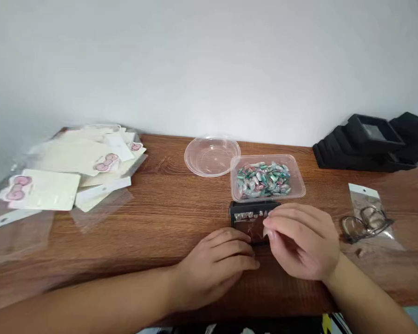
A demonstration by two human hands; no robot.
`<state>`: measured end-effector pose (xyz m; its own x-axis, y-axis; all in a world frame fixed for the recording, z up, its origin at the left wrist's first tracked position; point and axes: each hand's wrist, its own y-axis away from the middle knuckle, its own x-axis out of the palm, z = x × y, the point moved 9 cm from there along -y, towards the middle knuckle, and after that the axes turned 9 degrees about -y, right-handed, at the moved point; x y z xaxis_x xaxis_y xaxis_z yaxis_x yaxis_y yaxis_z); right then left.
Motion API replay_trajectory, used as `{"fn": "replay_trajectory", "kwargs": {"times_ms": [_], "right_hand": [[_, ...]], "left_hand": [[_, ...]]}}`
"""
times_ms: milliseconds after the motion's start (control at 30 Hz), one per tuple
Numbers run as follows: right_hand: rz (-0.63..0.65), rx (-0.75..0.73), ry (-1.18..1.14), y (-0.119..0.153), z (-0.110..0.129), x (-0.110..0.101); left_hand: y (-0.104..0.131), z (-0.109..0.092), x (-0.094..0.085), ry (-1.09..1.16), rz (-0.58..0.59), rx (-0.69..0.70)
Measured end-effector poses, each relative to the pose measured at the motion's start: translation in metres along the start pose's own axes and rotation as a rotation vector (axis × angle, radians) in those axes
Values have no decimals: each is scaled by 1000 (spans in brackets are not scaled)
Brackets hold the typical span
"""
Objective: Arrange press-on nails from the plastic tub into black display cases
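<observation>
A small black-framed tray (250,207) lies on the table, with a row of small shiny clear pieces (245,215) along its far side. My left hand (219,269) rests at the tray's near left edge, its fingers closed together over that side. Above the tray's right side, my right hand (301,239) pinches a small pale translucent piece (267,231) between thumb and fingertips; its exact kind is unclear. Directly behind the tray stands a clear rectangular container (297,185) filled with many wrapped pieces (263,180) in green, pink and silver.
A round clear plastic dish (212,160) sits behind the container. Cream cards (52,190) with pink bow prints lie in plastic sleeves at left. Black boxes (358,144) are stacked at the back right. Glasses (365,225) lie on a clear packet (360,195) at right.
</observation>
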<state>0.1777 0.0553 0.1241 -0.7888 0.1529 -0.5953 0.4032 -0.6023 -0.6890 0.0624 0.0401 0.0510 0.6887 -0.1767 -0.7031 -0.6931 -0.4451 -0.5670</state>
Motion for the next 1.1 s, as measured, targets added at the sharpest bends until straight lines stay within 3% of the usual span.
{"fn": "replay_trajectory", "kwargs": {"times_ms": [200, 500, 667, 767, 933, 1100], "right_hand": [[-20, 16, -7, -1, 1, -8], [-267, 282, -262, 14, -25, -28], [-326, 390, -505, 23, -42, -26], [-366, 351, -427, 22, -40, -30], [-335, 56, 11, 13, -3, -37], [-286, -116, 54, 14, 18, -35]], "left_hand": [[8, -10, 5, -100, 70, 98], [17, -7, 15, -281, 146, 117], [20, -30, 18, -237, 149, 268], [20, -45, 20, -179, 126, 341], [16, -43, 25, -161, 140, 322], [15, -40, 27, -175, 150, 316]]}}
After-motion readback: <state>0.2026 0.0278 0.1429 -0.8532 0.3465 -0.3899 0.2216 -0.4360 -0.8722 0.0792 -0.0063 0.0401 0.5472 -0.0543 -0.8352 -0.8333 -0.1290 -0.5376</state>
